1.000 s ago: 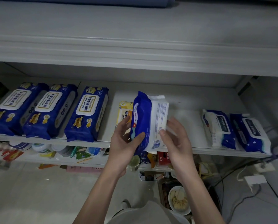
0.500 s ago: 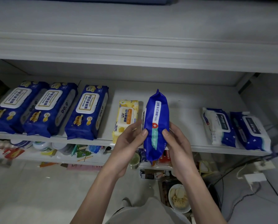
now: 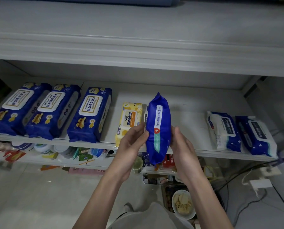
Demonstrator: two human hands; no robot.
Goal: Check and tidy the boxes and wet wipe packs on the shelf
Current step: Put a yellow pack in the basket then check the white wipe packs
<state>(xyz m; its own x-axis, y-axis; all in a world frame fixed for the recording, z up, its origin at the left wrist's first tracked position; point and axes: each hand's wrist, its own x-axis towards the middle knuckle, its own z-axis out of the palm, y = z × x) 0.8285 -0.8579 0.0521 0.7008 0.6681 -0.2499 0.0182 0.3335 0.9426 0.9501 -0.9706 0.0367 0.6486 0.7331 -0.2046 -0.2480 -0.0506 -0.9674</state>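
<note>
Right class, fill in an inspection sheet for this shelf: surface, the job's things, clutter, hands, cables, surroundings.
Surface: white shelf, with a bare stretch right of centre.
Job's things: three large blue wet wipe packs lie flat at the left, with a yellow wipe pack beside them. Two blue-and-white packs lie at the right. A red-cross blue pack is held on edge in front of the shelf. No boxes seen on this shelf.
Clutter: lower shelf crowded with packets, lids and a red box. A snack bowl sits below.
Hands: left hand and right hand hold the red-cross blue pack from either side.
Cables: white cable and adapter, lower right.
Surroundings: upper shelf board overhead.
</note>
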